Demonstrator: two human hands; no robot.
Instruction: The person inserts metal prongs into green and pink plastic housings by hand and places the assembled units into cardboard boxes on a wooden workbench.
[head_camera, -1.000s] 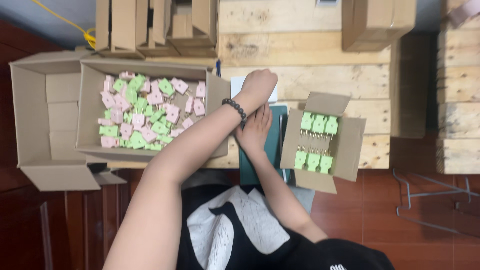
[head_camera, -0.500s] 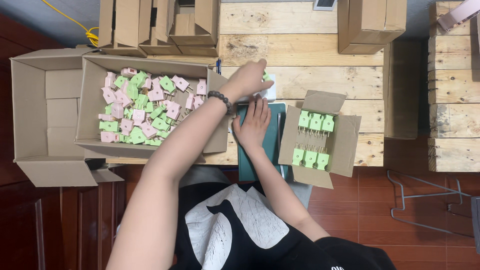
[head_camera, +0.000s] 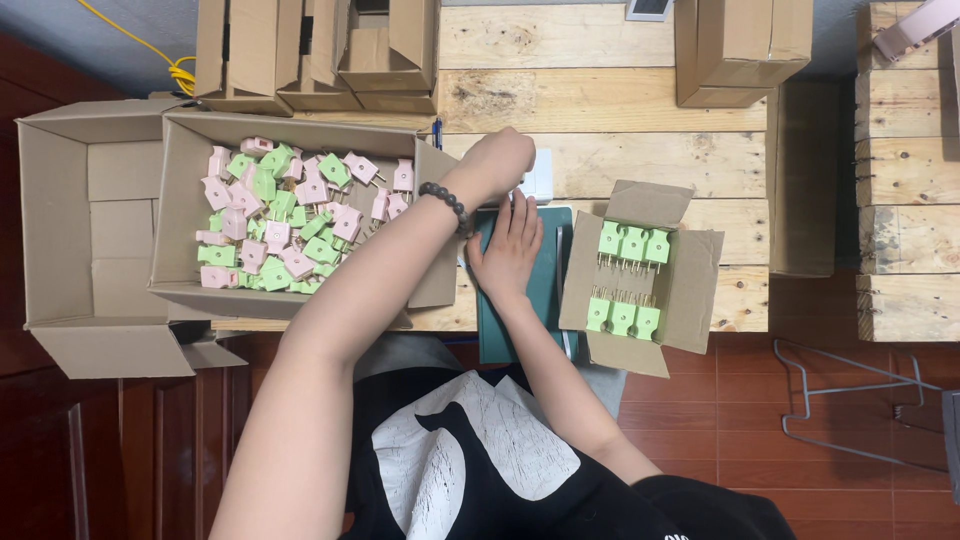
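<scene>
Overhead, the left hand (head_camera: 497, 163), wearing a bead bracelet, curls closed near a small white piece (head_camera: 538, 176) on the wooden desk (head_camera: 620, 110); whether it grips anything, I cannot tell. The right hand (head_camera: 510, 250) lies flat, fingers spread, on a dark green board (head_camera: 545, 290), between a box of pink and green plugs (head_camera: 290, 220) and a small box of green plugs (head_camera: 640, 275).

Both bare forearms stretch forward from the person's chest, and the left arm crosses over the right. The left hand (head_camera: 497, 160) is curled, fingers bent under, knuckles up, a dark bead bracelet (head_camera: 446, 203) round its wrist. Just below that bracelet lies the right hand (head_camera: 507, 250), flat, palm down, fingers together and pointing away from the body. Its fingertips reach up close beside the left hand's knuckles
</scene>
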